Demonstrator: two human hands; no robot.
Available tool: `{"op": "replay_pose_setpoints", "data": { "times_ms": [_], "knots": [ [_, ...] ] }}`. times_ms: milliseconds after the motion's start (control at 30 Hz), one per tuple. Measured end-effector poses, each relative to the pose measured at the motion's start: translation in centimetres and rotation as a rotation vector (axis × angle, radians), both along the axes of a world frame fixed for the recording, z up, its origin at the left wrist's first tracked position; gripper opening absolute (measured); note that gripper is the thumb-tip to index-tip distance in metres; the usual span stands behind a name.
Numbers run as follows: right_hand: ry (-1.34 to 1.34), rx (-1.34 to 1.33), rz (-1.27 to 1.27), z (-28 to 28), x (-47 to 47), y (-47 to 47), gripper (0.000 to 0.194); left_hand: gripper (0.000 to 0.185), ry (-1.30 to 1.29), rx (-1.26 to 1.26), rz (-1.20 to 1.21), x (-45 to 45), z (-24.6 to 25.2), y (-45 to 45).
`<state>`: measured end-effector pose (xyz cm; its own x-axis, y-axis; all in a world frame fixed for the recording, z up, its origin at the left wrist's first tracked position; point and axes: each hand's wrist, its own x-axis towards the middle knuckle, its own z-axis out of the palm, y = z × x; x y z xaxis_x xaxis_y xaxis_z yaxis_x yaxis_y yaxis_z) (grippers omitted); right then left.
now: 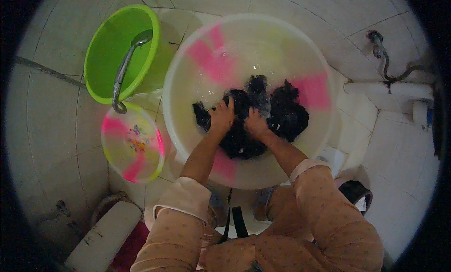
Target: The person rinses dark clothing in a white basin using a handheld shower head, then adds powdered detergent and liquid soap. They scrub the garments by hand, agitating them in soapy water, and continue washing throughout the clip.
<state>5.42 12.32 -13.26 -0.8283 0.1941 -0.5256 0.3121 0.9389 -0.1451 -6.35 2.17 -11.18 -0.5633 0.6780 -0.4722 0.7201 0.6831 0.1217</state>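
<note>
Wet black cloth (243, 145) lies bunched in water inside a wide pale plastic tub (169, 131) with pink patches. My left hand (222, 117) grips the cloth left of its middle, with fingers bent around a raised fold. Just to the right, my right hand (256, 123) has its fingers curled into the same dark mass. A bulky part of the black cloth (289, 113) spreads to the right of that hand. Splashes and glints show on the water beyond the hands. Fingertips are partly hidden in the fabric, and I cannot tell whether it is one garment or more.
A green plastic basin (102, 60) at the upper left holds a metal handheld shower head (142, 38). Below it is a round pink-and-white plastic piece (132, 159) with printed flowers. A wall tap (377, 48) with a hose is at right, above a small bin (368, 198).
</note>
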Motion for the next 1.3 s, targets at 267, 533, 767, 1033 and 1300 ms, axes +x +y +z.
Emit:
{"op": "replay_pose_setpoints", "data": {
  "times_ms": [267, 533, 767, 1033, 1300],
  "knots": [
    [0.444, -0.393, -0.561, -1.8, -1.1, 8.5, 0.042, 0.037, -0.389, 0.726, 0.267, -6.0, 7.8, 3.4],
    [0.485, -0.764, -0.171, 9.4, 4.8, 5.9, 0.05, 0.049, -0.313, 0.715, -0.166, -7.1, 9.1, -3.2],
    [0.224, -0.053, 0.03, 7.5, 6.3, 7.4, 0.083, 0.078, -0.096, 0.217, -0.497, 1.4, 6.6, -0.2],
    [-0.041, 0.103, -0.001, 1.1, 7.7, 7.8, 0.063, 0.042, 0.071, 0.119, -0.523, 2.8, -0.7, -0.8],
    [0.226, -0.052, -0.81, -6.6, 6.6, 15.1, 0.047, 0.022, 0.166, 0.052, -0.595, -0.5, 4.6, -3.7]
  ]
}}
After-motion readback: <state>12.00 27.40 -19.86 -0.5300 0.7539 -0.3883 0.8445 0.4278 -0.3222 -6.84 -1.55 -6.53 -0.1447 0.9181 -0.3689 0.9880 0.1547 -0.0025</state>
